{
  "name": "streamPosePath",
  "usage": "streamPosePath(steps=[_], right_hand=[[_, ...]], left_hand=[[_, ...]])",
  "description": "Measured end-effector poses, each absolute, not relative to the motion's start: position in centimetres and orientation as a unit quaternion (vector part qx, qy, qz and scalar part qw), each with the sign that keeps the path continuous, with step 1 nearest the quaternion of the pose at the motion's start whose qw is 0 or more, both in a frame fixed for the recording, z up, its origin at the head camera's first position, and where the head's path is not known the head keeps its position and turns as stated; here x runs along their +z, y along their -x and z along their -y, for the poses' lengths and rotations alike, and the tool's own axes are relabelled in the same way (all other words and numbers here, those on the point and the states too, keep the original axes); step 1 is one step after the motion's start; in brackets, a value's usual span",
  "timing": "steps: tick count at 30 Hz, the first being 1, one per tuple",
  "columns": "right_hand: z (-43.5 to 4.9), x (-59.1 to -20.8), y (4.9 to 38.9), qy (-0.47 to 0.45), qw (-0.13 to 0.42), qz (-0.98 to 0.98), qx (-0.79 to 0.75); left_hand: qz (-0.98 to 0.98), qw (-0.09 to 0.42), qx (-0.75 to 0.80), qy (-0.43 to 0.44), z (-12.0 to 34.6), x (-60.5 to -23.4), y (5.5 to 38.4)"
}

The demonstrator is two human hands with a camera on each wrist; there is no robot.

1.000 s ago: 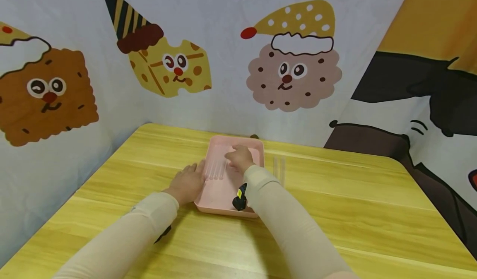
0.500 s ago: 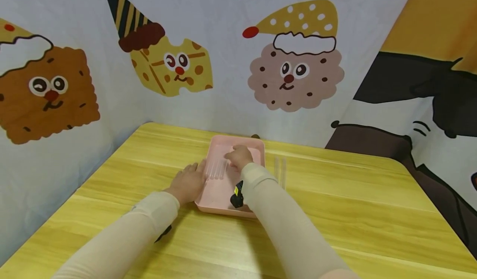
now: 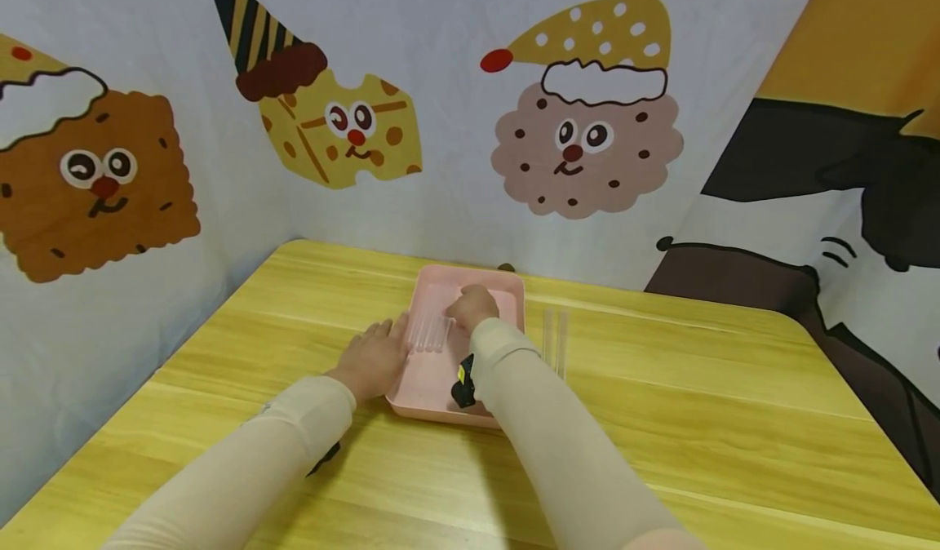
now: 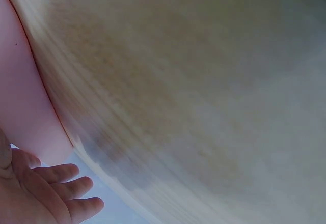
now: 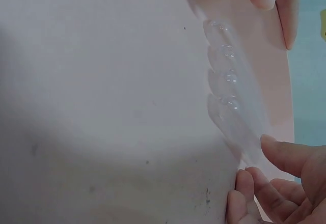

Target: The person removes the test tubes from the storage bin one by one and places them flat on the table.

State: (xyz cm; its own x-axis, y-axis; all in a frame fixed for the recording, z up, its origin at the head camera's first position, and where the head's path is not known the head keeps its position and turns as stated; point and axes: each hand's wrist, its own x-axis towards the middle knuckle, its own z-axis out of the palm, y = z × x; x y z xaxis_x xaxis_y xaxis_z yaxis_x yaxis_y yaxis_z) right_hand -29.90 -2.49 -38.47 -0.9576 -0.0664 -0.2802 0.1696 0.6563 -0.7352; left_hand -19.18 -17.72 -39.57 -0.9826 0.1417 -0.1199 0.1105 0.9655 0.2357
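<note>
Head view: clear tubes (image 3: 428, 335) lie side by side in the pink tray (image 3: 429, 387), right hand (image 3: 475, 308) at the row's right edge, two loose tubes (image 3: 555, 339) on the table (image 3: 676, 419). Left wrist: left hand (image 4: 43, 196) beside the tray, fingers straight, grasping nothing; a weak brace might let the tray slide. Right wrist: thumb and bent fingertips at the end tube, pinched or not, cannot tell; a sideways nudge could roll the row askew.
</note>
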Motion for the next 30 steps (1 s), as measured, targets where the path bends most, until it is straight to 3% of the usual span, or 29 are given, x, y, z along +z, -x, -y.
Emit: streamPosePath(steps=[13, 30], right_hand=[[2.49, -37.85, 29.73, 0.002, 0.111, -0.936, -0.335], [2.5, -38.22, 30.17, -0.107, 0.179, -0.849, -0.485]], left_hand=[[-0.988, 0.075, 0.122, -0.057, 17.72, -39.39, 19.21], [-0.99, 0.057, 0.114, -0.064, 17.78, -39.96, 19.33]])
